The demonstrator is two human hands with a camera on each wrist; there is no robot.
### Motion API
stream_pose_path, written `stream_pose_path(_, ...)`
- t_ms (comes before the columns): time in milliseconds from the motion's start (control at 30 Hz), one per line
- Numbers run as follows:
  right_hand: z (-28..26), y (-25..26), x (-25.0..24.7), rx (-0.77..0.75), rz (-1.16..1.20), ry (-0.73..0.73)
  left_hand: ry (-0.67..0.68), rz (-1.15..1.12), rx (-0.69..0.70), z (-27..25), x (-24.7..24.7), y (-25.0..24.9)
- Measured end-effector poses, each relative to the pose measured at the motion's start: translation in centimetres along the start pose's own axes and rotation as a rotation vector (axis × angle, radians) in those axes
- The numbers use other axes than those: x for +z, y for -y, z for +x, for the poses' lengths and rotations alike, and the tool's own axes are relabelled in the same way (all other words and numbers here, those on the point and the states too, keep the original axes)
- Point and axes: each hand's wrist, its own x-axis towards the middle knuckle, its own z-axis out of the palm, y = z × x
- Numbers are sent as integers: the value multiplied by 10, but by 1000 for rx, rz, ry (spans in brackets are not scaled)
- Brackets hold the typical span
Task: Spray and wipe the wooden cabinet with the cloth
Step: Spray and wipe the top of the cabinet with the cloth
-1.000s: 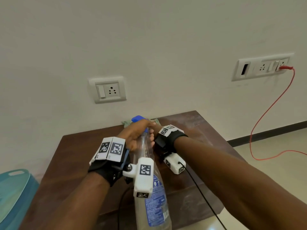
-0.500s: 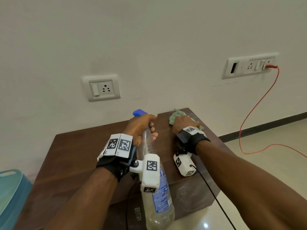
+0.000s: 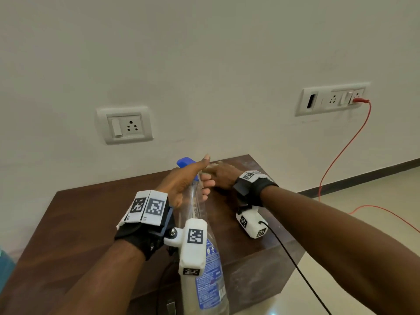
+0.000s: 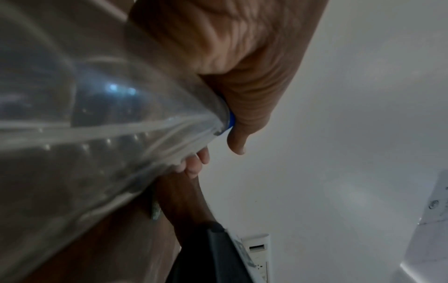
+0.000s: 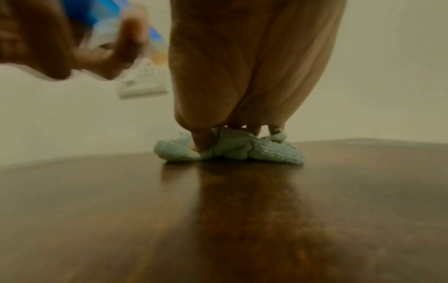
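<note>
A: Where's the cloth [image 5: 229,148]?

B: Bunched under the right hand [image 3: 223,176], fingertips pinching it against the wooden cabinet [image 3: 79,214] top. Soft and light; a gather at the middle should hold.

A: And the left hand [image 3: 181,185]?

B: Wrapped round the spray bottle [image 3: 202,258] neck, just beside the right, thumb raised. Clear plastic, probably slick; keep to the neck.

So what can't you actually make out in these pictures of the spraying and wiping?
- Cloth: head view, almost wholly hidden behind both hands.
- Spray bottle base: head view, cut off by the bottom edge; label too small to read.
- Bottle nozzle: right wrist view, blurred; left wrist view, covered by the left hand.
</note>
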Motion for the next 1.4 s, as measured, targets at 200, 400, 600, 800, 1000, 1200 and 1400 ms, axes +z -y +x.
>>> stream_pose_path(200,17,-40,4,263,-71,-109,12,1,23,5,14,2)
stream_pose_path(400,22,-26,4,75,1,-14,9,13,-4,13,27,3)
stream_pose_path(600,26,-47,-2,181,-74,-77,10,1,-11,8,30,6)
stream_pose_path(800,21,-67,19,469,180,-91,41,4,-6,-13,37,20)
stream_pose_path(1000,35,-76,14,542,190,-273,81,11,9,-9,44,27)
stream_pose_path(1200,9,-82,13,578,330,-320,125,-21,30,-7,51,29)
stream_pose_path(1400,-80,-81,27,642,297,-271,68,-61,98,-27,62,45)
